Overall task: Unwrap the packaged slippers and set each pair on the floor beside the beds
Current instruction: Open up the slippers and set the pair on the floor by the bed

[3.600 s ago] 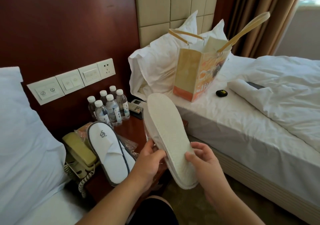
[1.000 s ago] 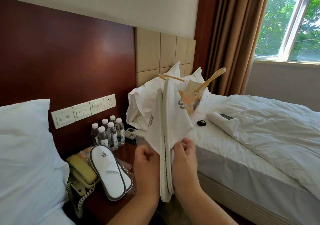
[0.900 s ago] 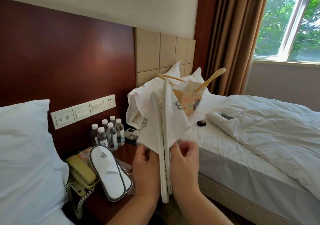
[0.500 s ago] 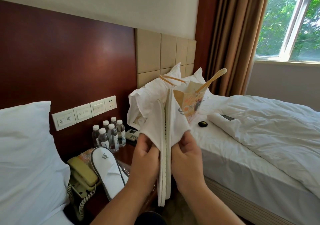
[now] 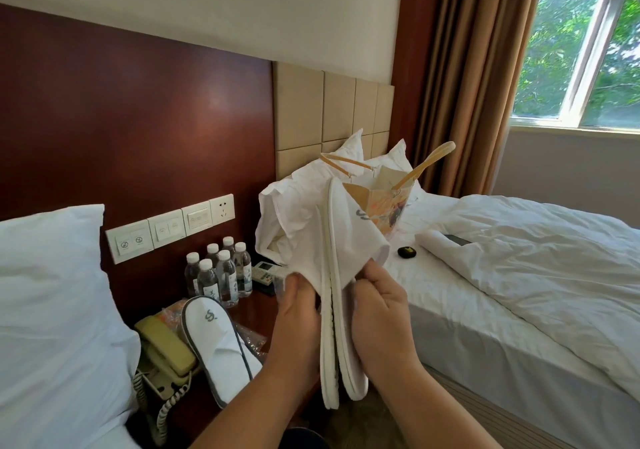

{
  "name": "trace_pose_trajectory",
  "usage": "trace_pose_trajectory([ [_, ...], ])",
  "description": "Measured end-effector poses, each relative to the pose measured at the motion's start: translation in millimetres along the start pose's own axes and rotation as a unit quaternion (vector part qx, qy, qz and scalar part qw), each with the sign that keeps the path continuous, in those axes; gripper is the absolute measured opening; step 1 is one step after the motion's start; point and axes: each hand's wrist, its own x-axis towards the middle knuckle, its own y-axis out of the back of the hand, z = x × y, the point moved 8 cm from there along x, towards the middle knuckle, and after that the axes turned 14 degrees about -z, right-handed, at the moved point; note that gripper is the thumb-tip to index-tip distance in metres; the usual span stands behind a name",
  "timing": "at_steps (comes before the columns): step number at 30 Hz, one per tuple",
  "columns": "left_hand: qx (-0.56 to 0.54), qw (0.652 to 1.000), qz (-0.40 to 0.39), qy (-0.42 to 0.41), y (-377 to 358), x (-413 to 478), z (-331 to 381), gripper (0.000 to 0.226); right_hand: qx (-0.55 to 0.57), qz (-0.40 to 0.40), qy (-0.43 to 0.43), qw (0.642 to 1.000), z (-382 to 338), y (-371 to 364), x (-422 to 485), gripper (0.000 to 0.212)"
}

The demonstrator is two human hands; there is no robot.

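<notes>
A person's two hands hold a pair of white slippers (image 5: 341,240) upright at the centre of the view, sole against sole, toes at twelve o'clock and heels at six. The left hand (image 5: 298,313) grips the cloth upper of the left slipper. The right hand (image 5: 377,310) has its thumb and fingers curled onto the upper of the right one. No wrapper shows on this pair. It is in the air between two beds, above a strip of floor (image 5: 346,424) at six o'clock, not yet set down.

At eight o'clock from the hands a second pair of slippers (image 5: 218,341), trimmed in grey, lies on a dark tabletop (image 5: 263,306) over crinkled clear wrapping. Whether it is still sealed cannot be told. A telephone (image 5: 166,355) touches its left side, and water bottles (image 5: 221,275) stand at ten o'clock. A paper bag (image 5: 384,202) sits on the bed (image 5: 519,275) at one o'clock.

These slippers look very light and soft — thin flat soles that would likely bend under a careless squeeze, and loose cloth uppers that crumple. They seem neither slippery nor fragile. The best hold is probably mid-sole or at the heel, one slipper to each hand, so the two can be parted and lowered soles down onto the floor.
</notes>
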Motion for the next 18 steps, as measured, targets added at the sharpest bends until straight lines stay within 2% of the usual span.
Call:
trace_pose_trajectory([
  [2, -0.012, 1.000, -0.008, 0.023, 0, 1, -4, 0.031, -0.053, 0.019, -0.001, 0.998, -4, 2, 0, 0.033],
  [4, 0.012, 0.999, -0.023, 0.030, 0, 2, -3, 0.025, -0.075, 0.018, 0.009, 0.997, -11, 2, 1, 0.029],
  [8, 0.045, 0.998, -0.040, 0.035, -2, 5, 1, 0.035, -0.096, -0.080, -0.021, 0.992, -11, -9, 7, 0.040],
  [10, 0.045, 0.997, -0.050, 0.038, -5, 5, 3, 0.035, -0.111, -0.103, -0.041, 0.988, -9, -10, 10, 0.043],
  [12, 0.047, 0.996, -0.062, 0.043, -6, 5, 3, 0.036, -0.137, -0.081, -0.051, 0.986, -12, -2, 12, 0.040],
  [15, 0.076, 0.994, -0.068, 0.024, -5, 7, 6, 0.040, -0.186, -0.014, -0.051, 0.981, -22, 16, 15, 0.023],
  [16, 0.080, 0.995, -0.065, 0.020, -4, 7, 7, 0.042, -0.191, -0.014, -0.044, 0.980, -28, 16, 15, 0.022],
  [18, 0.078, 0.994, -0.071, 0.016, -7, 7, 8, 0.046, -0.192, -0.065, -0.018, 0.979, -41, 7, 18, 0.037],
])
